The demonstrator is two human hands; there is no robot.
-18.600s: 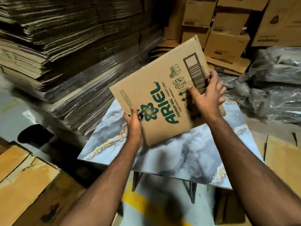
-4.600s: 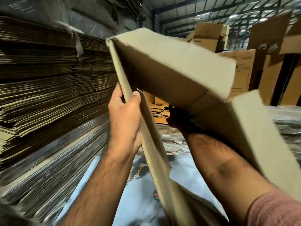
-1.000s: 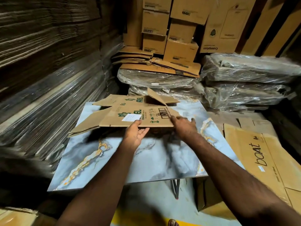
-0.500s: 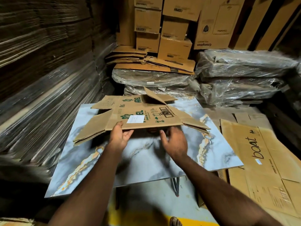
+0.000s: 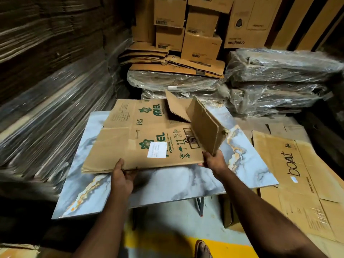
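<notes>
A flattened brown Ariel carton (image 5: 145,138) with a white label lies tilted over the marble-patterned table (image 5: 178,185), its near edge raised. My left hand (image 5: 122,178) grips that near edge from below, thumb on top. At the carton's near right corner my right hand (image 5: 214,161) holds the base of a side flap (image 5: 204,125) that stands up. A second flap (image 5: 175,107) rises at the far side.
Tall stacks of flat cardboard (image 5: 46,81) wall off the left. Plastic-wrapped bundles (image 5: 275,81) and stacked boxes (image 5: 201,43) fill the back. A flattened "boat" carton (image 5: 297,174) lies to the right of the table. My sandalled foot (image 5: 203,248) stands on the floor by a yellow line.
The carton has been drawn toward me and its near edge lifted. The right flap, flat half a second ago, now stands upright. Both hands have shifted to the near edge.
</notes>
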